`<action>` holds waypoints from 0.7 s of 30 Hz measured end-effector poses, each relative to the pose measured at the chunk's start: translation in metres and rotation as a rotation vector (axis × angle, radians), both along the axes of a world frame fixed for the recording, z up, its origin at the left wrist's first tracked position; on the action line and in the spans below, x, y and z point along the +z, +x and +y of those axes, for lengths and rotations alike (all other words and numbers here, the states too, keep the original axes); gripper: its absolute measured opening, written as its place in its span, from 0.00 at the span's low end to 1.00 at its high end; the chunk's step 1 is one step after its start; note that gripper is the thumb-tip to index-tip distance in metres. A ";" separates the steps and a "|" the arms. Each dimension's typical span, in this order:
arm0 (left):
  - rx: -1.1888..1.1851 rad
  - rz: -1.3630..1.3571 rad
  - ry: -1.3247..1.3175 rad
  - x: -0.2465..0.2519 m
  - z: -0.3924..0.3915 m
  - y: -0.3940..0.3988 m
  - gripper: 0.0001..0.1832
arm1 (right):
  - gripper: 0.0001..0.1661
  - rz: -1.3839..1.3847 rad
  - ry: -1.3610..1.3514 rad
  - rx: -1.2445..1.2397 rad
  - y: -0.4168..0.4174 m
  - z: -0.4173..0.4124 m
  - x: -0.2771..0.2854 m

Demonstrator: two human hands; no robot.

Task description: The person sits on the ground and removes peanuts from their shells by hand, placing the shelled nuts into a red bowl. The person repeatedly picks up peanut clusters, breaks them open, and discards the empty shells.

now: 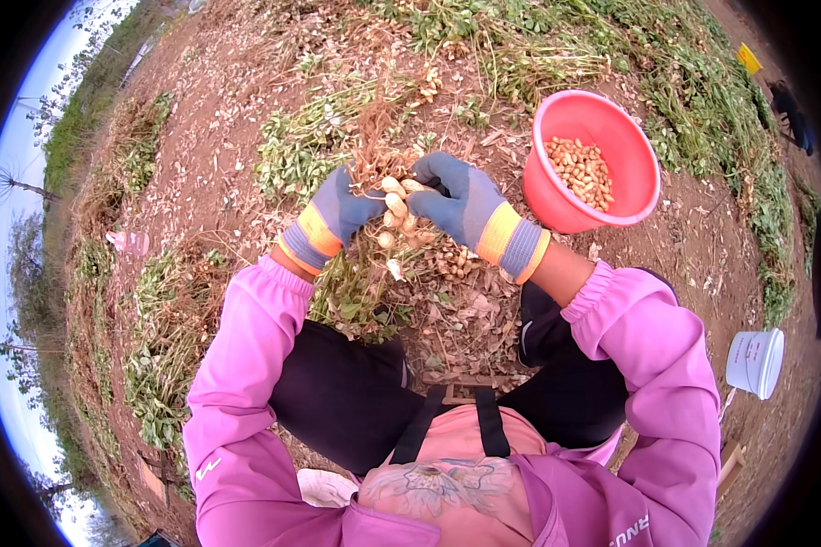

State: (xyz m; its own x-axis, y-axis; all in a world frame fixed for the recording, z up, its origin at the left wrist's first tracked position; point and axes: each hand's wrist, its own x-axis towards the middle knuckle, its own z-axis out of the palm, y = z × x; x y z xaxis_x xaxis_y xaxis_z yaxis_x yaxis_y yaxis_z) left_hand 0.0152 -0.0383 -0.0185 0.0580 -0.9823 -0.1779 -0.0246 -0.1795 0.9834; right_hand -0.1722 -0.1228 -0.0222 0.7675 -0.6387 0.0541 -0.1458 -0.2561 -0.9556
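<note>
Both my hands wear blue-grey work gloves with orange-striped cuffs. A pulled-up peanut plant hangs between them, its brown roots (376, 130) at the top and its green leafy stems (352, 290) reaching down towards my knees. My left hand (349, 208) grips the plant near its root end. My right hand (460, 198) pinches at the cluster of pale peanut pods (395, 205) from the other side; its fingertips partly hide the pods. Just right of my right hand stands a red plastic bucket (592, 161), with loose peanuts (581, 174) over its bottom.
Peanut plants (301, 137) lie ahead, with more vines (161, 349) to the left and a long row (698, 116) at right. Picked peanuts (451, 263) lie on dry leaves before me. A white lidded pail (754, 362) stands at far right, a pinkish plastic container (128, 242) at far left.
</note>
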 end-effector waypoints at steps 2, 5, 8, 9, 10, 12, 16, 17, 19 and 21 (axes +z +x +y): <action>-0.006 0.015 0.050 -0.002 0.003 0.003 0.20 | 0.16 -0.045 0.018 0.029 0.001 0.000 0.002; -0.014 0.009 0.016 0.011 0.006 -0.008 0.20 | 0.16 0.091 0.024 0.153 -0.002 -0.008 0.016; 0.036 -0.004 -0.010 0.017 0.009 -0.019 0.19 | 0.19 0.083 -0.110 0.265 -0.004 -0.017 0.017; -0.017 -0.001 0.007 0.016 0.009 -0.016 0.20 | 0.20 0.101 -0.166 0.293 -0.005 -0.019 0.018; -0.069 0.003 0.024 0.014 0.009 -0.011 0.21 | 0.21 0.119 -0.222 0.321 -0.006 -0.020 0.020; -0.104 0.024 0.040 0.011 0.009 -0.010 0.23 | 0.22 0.123 -0.310 0.382 -0.009 -0.022 0.025; -0.098 -0.002 0.065 0.010 0.012 -0.011 0.24 | 0.22 0.112 -0.384 0.473 -0.016 -0.026 0.027; -0.092 -0.014 0.063 0.012 0.012 -0.012 0.24 | 0.21 0.122 -0.388 0.485 -0.017 -0.027 0.027; -0.095 -0.050 0.045 0.013 0.013 -0.015 0.24 | 0.21 0.169 -0.383 0.565 -0.018 -0.034 0.025; -0.104 -0.100 0.016 0.014 0.016 -0.011 0.24 | 0.20 0.235 -0.306 0.570 -0.021 -0.036 0.024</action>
